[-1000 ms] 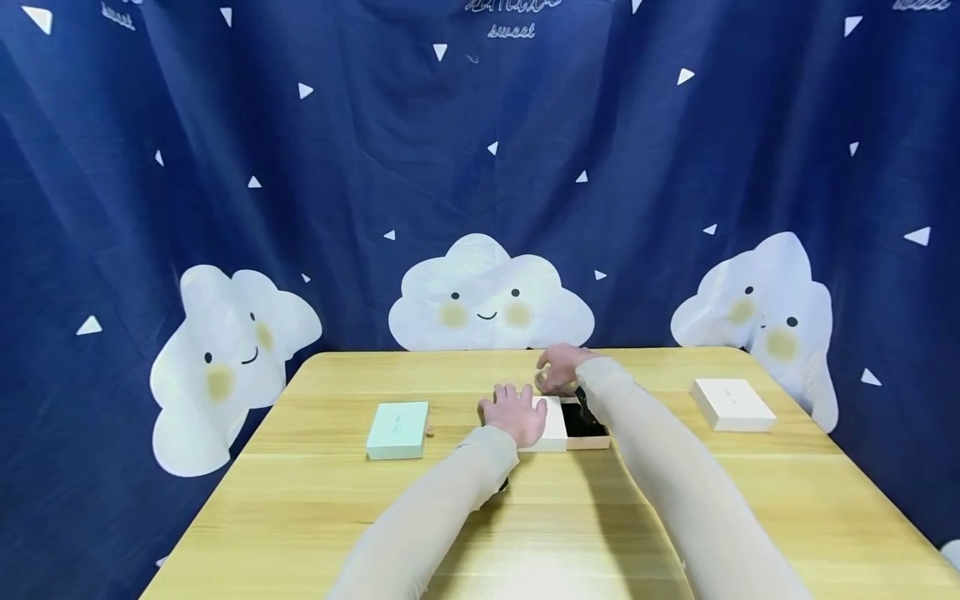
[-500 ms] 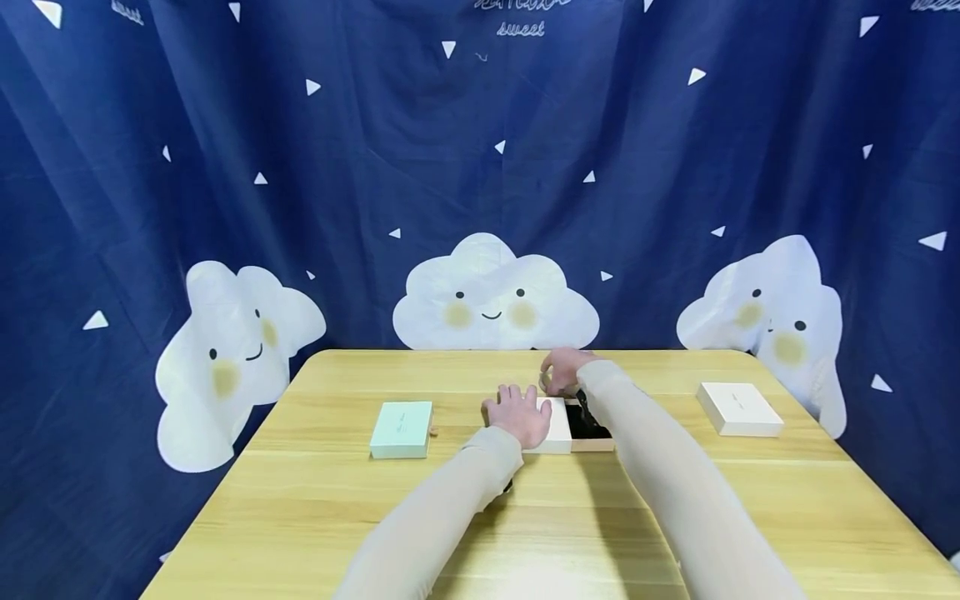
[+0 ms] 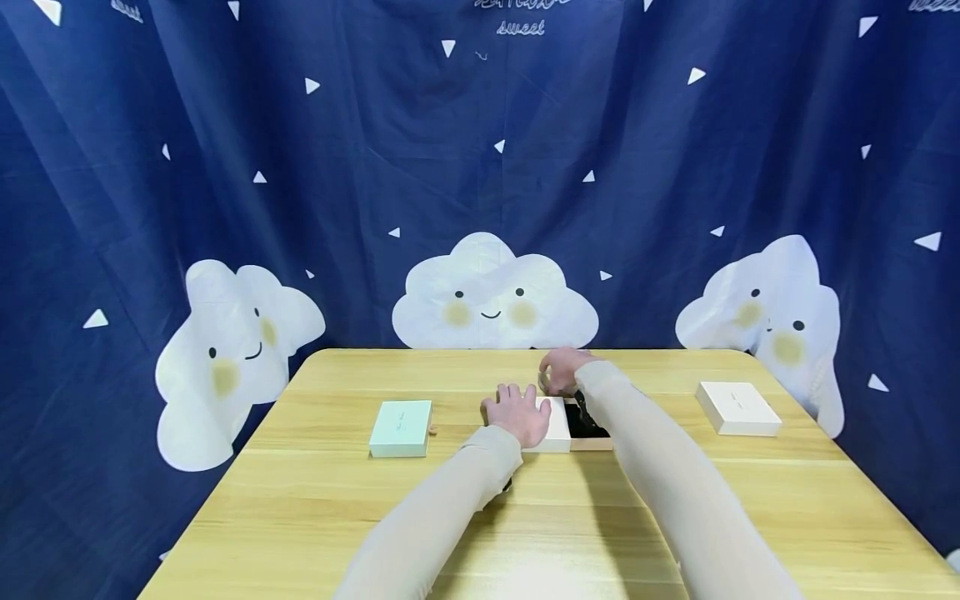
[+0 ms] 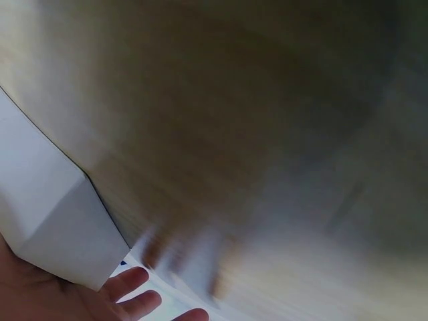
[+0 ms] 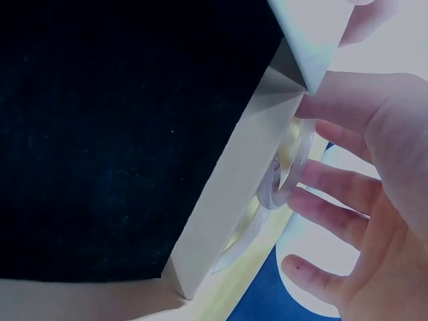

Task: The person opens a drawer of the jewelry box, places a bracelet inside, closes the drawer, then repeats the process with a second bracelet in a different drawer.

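A white box point(image 3: 557, 425) lies near the middle of the table, with its drawer point(image 3: 591, 444) pulled out to the right. Black lining point(image 5: 120, 134) covers the drawer's inside. My left hand point(image 3: 517, 417) holds the box's left end, thumb on top and fingers spread toward the back edge. Beyond the drawer's far wall, my right hand point(image 3: 564, 371) pinches a pale translucent bangle point(image 5: 304, 150). Another curved pale band point(image 5: 244, 241) shows beside it, partly hidden by the drawer wall; whether it is a second bangle is unclear.
To the left sits a mint-green box point(image 3: 401, 429), a small brown tab at its right side. Another white box point(image 3: 738, 408) stands at the right. A blue curtain point(image 3: 480, 167) with printed clouds hangs behind the wooden table point(image 3: 300, 517).
The view has shifted slightly since one second ago. Both hands keep nearly the same places, the left on the box and the right behind the drawer.
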`<state>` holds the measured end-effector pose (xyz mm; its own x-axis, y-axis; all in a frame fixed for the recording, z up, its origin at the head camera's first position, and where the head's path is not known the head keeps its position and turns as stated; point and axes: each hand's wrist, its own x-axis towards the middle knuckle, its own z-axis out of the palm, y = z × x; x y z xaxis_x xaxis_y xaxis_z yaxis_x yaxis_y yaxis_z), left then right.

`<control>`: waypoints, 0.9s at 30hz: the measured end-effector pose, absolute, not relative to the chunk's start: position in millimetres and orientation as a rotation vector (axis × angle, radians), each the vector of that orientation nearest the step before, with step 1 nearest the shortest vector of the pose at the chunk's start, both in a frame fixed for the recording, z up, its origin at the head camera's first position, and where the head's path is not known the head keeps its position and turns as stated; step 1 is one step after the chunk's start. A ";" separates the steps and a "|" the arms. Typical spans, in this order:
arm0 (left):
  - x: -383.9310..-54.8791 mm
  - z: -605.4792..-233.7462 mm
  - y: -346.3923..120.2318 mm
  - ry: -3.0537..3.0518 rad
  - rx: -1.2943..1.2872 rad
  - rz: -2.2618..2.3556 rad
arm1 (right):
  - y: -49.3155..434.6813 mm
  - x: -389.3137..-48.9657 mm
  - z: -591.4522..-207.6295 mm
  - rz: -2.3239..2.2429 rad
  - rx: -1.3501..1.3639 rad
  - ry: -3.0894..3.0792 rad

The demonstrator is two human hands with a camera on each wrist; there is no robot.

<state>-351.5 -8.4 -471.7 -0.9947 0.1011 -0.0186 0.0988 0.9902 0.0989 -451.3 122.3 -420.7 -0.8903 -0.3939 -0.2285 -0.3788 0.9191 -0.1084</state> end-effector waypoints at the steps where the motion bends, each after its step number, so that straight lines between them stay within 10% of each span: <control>1: -351.8 -471.7 -8.1 3.107 0.155 0.150 | 122.8 -451.4 -420.8 -0.089 -0.576 2.832; 27: -349.8 -467.9 -8.8 3.093 0.148 0.125 | 134.9 -432.9 -390.1 -0.057 -0.683 2.897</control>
<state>-349.8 -8.8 -467.9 -0.9945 0.0969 -0.0385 0.0935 0.9922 0.0828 -432.9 134.9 -390.1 -0.8821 -0.4464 -0.1506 -0.4400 0.8948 -0.0749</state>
